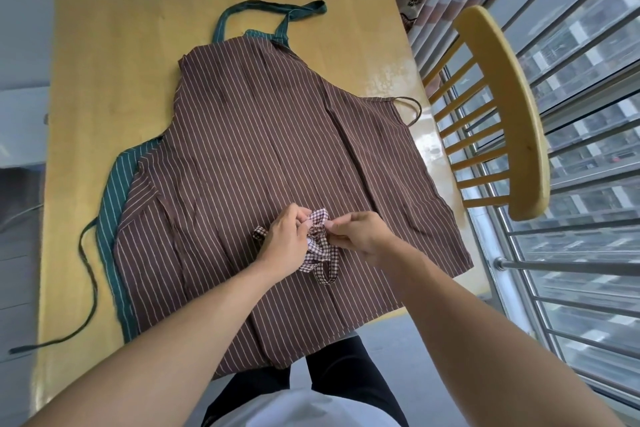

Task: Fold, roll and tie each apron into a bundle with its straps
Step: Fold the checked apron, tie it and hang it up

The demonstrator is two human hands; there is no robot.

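A small checked apron bundle [317, 246] in brown and white is held just above the middle of the table. My left hand [282, 241] grips its left side, and a checked strap end [259, 231] pokes out beyond that hand. My right hand [360, 234] pinches the bundle's top right, where strap loops bunch up. Another strap loop [327, 276] hangs below it. Under both hands a brown striped apron [277, 149] lies spread flat. A green striped apron [116, 191] lies beneath that one, showing along its left edge and at the neck loop [273, 9].
The wooden table [114, 62] carries the aprons. A long green strap [86, 284] trails over its left side to the front corner. A thin brown strap [412, 109] hangs off the right edge. A wooden chair [502, 107] stands close on the right, before a barred window [588, 253].
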